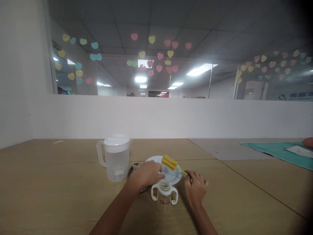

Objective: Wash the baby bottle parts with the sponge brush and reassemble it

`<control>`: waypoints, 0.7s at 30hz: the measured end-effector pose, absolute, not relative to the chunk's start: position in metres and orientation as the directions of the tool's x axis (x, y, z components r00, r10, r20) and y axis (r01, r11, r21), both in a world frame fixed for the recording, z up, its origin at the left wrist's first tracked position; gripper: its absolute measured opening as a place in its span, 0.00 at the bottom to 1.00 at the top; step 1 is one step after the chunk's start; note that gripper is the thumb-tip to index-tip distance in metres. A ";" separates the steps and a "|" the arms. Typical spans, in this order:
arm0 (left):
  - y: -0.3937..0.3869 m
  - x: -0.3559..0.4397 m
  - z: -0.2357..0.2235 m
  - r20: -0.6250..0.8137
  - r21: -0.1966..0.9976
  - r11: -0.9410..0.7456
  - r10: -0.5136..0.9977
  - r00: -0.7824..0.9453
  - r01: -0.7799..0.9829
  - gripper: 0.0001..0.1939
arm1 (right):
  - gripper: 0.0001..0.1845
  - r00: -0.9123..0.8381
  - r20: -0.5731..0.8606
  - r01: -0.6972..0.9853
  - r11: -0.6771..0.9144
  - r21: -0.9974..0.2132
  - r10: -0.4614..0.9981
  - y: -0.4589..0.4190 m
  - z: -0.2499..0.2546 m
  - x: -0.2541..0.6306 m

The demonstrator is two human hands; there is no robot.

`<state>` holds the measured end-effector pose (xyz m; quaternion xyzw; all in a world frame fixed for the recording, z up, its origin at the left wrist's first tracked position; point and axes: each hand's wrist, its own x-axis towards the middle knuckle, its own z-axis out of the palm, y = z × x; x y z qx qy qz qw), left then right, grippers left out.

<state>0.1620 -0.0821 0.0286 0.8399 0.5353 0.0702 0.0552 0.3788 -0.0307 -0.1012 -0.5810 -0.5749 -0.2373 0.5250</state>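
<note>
Hands total two: right hand [196, 188] grasping one brush [169, 162], left hand [148, 173] near one bottle [164, 197], grip unclear.

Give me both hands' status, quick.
Left hand: fingers curled by the white plate; whether it grips anything can't be told.
Right hand: closed, holding the yellow sponge brush by its green handle.

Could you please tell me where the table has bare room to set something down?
Bare tabletop lies left of the jug, before the pale scrap, and between the right hand and the teal cloth. The middle is crowded: bottle, plate, dark round dish and left hand sit close together, with the yellow sponge over the plate.
</note>
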 end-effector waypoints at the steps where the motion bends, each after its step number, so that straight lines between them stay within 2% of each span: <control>1: -0.090 0.172 0.026 0.068 0.164 -0.475 0.880 0.470 0.865 0.19 | 0.15 0.245 0.871 0.912 0.203 -0.356 0.426 -0.031 -0.102 0.380; 4: -0.100 0.194 0.017 -0.012 0.046 -0.532 0.846 0.533 0.845 0.26 | 0.17 0.331 0.847 0.888 0.167 -0.429 0.416 -0.031 -0.101 0.382; 6: -0.099 0.198 0.014 -0.044 0.018 -0.549 0.835 0.549 0.836 0.26 | 0.20 0.387 0.843 0.864 0.172 -0.473 0.374 -0.031 -0.100 0.381; 9: -0.094 0.189 0.020 -0.008 0.126 -0.642 0.762 0.648 0.756 0.26 | 0.23 0.411 0.852 0.840 0.230 -0.492 0.324 -0.032 -0.096 0.376; 12: -0.089 0.170 0.033 0.105 0.289 -0.722 0.677 0.729 0.629 0.27 | 0.23 0.409 0.869 0.835 0.269 -0.479 0.279 -0.034 -0.092 0.372; 16: -0.077 0.149 0.043 0.274 0.434 -0.682 0.722 0.635 0.588 0.28 | 0.22 0.365 0.914 0.857 0.320 -0.404 0.177 -0.041 -0.089 0.367; 18: -0.067 0.143 0.041 0.353 0.419 -0.639 0.769 0.533 0.645 0.29 | 0.20 0.299 0.943 0.885 0.326 -0.332 0.146 -0.045 -0.088 0.364; 21: -0.053 0.139 0.037 0.457 0.312 -0.609 0.769 0.446 0.729 0.30 | 0.17 0.119 0.983 0.932 0.325 -0.158 0.139 -0.050 -0.087 0.361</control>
